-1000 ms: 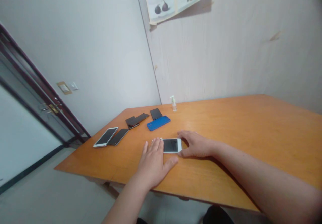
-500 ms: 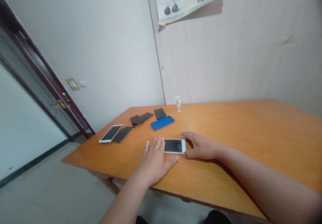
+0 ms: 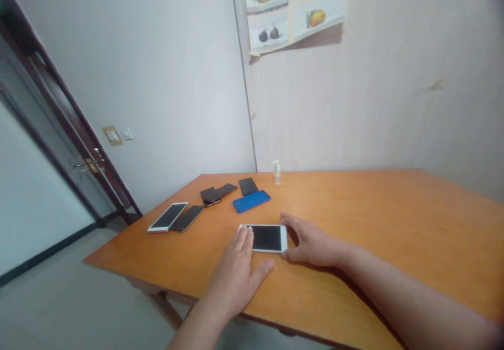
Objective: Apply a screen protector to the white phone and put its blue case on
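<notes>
A white-framed smartphone [image 3: 268, 238] lies screen up on the wooden table [image 3: 354, 203] in front of me. My right hand [image 3: 313, 242] grips its right end, thumb at the near corner and fingers at the far corner. Over its left end lie the straight fingers of my left hand [image 3: 236, 274], the thumb spread out toward the near side. A small white patch shows by the left fingertips; what it is I cannot make out. The left end of the phone is partly hidden under that hand.
Left of my hands lie a white tablet [image 3: 168, 217], a dark phone [image 3: 189, 218], overlapping dark phones [image 3: 220, 194], a black phone [image 3: 248, 186] and a blue phone or case [image 3: 252, 201]. A small pump bottle [image 3: 277, 173] stands near the wall.
The view has tilted up slightly. My left hand has slid left on the phone, baring more of its screen. My right hand keeps its place at the right end.
</notes>
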`<state>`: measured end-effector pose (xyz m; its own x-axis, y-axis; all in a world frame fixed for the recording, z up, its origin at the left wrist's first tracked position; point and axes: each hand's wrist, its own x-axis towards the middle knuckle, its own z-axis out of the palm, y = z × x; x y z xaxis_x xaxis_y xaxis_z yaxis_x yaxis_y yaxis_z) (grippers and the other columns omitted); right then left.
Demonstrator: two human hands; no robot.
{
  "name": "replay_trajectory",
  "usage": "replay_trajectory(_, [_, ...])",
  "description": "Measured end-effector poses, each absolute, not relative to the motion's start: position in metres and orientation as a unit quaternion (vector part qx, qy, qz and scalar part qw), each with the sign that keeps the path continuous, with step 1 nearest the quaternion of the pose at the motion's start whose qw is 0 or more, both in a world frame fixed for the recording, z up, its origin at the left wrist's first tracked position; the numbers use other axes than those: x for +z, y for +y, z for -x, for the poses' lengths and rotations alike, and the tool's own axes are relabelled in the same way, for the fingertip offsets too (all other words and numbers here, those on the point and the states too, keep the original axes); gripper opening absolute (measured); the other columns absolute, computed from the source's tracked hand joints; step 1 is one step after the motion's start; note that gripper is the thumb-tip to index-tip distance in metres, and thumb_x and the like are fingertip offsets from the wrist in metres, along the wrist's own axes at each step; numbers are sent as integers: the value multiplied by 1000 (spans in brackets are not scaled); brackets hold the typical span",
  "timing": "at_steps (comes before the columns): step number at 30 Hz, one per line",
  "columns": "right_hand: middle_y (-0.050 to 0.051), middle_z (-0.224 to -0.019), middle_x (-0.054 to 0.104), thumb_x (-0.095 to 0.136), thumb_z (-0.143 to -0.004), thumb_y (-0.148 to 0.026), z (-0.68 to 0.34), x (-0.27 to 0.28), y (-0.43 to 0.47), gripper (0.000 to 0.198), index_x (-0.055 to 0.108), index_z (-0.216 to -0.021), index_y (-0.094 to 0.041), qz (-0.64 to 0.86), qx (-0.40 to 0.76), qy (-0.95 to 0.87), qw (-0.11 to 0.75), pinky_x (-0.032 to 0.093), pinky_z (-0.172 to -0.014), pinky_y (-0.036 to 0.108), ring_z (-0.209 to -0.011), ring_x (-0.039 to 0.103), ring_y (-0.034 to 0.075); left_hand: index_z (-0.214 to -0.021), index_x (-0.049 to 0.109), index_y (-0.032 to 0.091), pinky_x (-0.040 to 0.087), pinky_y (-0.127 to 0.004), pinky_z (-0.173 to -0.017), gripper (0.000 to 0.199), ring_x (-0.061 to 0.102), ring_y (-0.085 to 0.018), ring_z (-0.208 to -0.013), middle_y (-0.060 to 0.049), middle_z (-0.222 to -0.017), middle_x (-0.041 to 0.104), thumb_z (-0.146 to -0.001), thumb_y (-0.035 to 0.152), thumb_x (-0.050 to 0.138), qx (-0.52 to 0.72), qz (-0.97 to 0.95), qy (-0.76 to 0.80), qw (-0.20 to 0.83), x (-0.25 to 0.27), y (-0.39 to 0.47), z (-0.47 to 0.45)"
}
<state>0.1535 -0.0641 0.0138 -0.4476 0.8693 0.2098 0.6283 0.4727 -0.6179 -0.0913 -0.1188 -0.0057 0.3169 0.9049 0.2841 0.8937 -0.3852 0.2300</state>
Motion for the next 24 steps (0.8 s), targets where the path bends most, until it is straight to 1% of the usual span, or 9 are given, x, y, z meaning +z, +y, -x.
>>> replay_trajectory(2, [14,-134,55,73,-66,-27,-151,11,-66,75,47,-136,-18,445,229,-817,288,42,-100,41,-119,54,29,-152,32,11,28,-48,-119,78,18,-30,-150,-16,-161,22,-95,63,42,206,-806,556,9,-8,-120,93])
replay_trajectory(4, [12,-128,58,68,-67,-18,-149,8,-67,68,48,-132,-19,433,219,-819,307,44,-94,36,-111,57,25,-151,35,12,29,-49,-119,73,20,-29,-150,-16,-161,24,-96,60,42,224,-799,558,-2,-9,-121,94])
replay_trajectory(6, [8,-114,62,64,-67,-13,-147,5,-67,61,50,-125,-20,433,223,-816,311,47,-83,31,-97,60,20,-148,40,13,30,-49,-119,68,24,-29,-149,-15,-160,28,-97,58,42,236,-795,559,-11,-10,-123,94])
replay_trajectory(8, [4,-98,63,62,-67,-11,-147,3,-67,55,50,-120,-20,435,249,-808,309,46,-72,27,-83,60,17,-146,43,13,32,-49,-118,66,27,-29,-147,-16,-158,32,-97,56,42,240,-796,556,-16,-10,-124,94])
replay_trajectory(10, [1,-88,62,60,-68,-9,-147,2,-66,51,51,-117,-20,431,285,-800,305,44,-65,25,-75,58,15,-145,45,12,34,-49,-117,65,30,-29,-146,-16,-157,34,-97,56,43,242,-798,552,-21,-9,-125,93])
replay_trajectory(14, [-2,-80,60,57,-70,-8,-147,3,-65,40,54,-108,-20,425,336,-780,313,42,-61,23,-70,56,13,-142,48,13,37,-49,-115,61,35,-30,-144,-17,-154,39,-96,54,47,264,-795,546,-30,-9,-125,92])
replay_trajectory(19, [-1,-78,62,52,-81,-16,-144,0,-58,15,57,-95,-18,414,390,-742,356,43,-62,24,-70,57,13,-137,54,16,40,-49,-113,48,41,-29,-141,-15,-150,46,-98,43,46,295,-788,539,-33,-12,-122,93])
replay_trajectory(22, [-1,-76,63,51,-84,-20,-142,-2,-56,12,57,-95,-19,406,414,-718,385,42,-59,24,-67,58,13,-135,55,17,40,-48,-114,43,43,-28,-139,-14,-150,47,-99,36,45,311,-787,532,-29,-13,-119,94])
replay_trajectory(24, [-1,-76,64,50,-84,-20,-140,-1,-59,13,58,-96,-19,412,389,-723,397,41,-59,24,-66,58,13,-133,56,18,41,-48,-113,39,45,-27,-138,-13,-149,48,-98,32,46,325,-783,529,-21,-12,-117,94])
